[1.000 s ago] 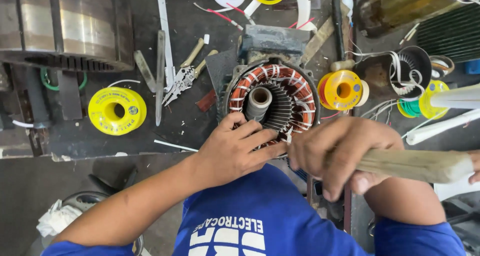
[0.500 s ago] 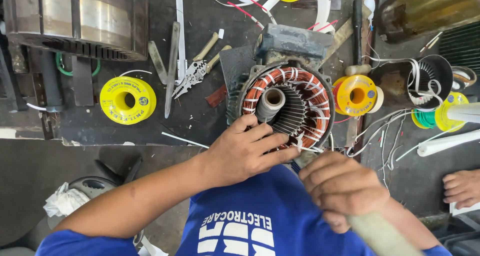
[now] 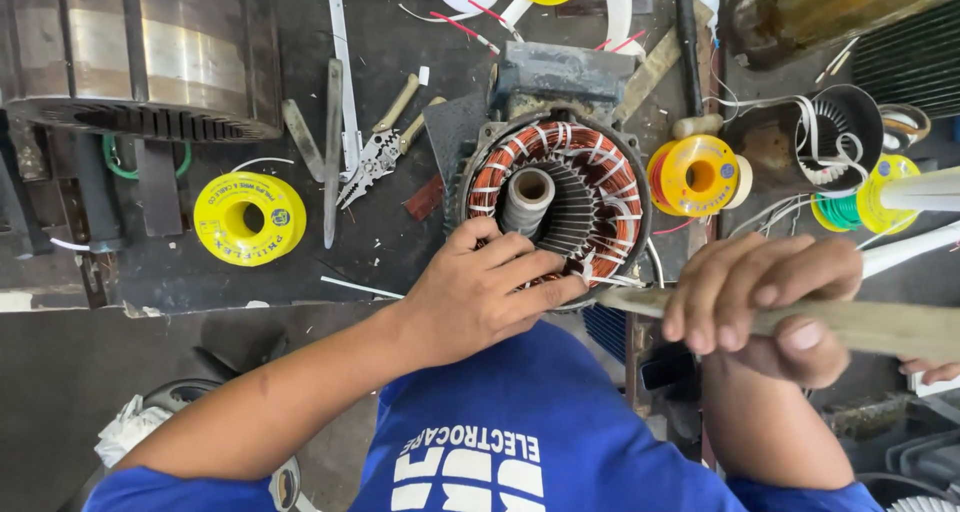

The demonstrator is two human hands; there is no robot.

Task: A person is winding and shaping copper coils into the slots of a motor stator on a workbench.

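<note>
The left hand [image 3: 490, 292] rests with fingers spread on the near rim of the motor stator [image 3: 555, 197]. Just right of the stator, the right hand [image 3: 765, 302] grips a wooden stick [image 3: 880, 324].

The right hand [image 3: 765, 307] has moved. A moment ago it was low, near the blue shirt, and the wooden stick [image 3: 880, 324] pointed down and away. Now the hand is up higher, and the stick lies flat. Its tip has come close to the edge of the round motor part [image 3: 600, 187], just beside the left hand [image 3: 490, 292].
</note>
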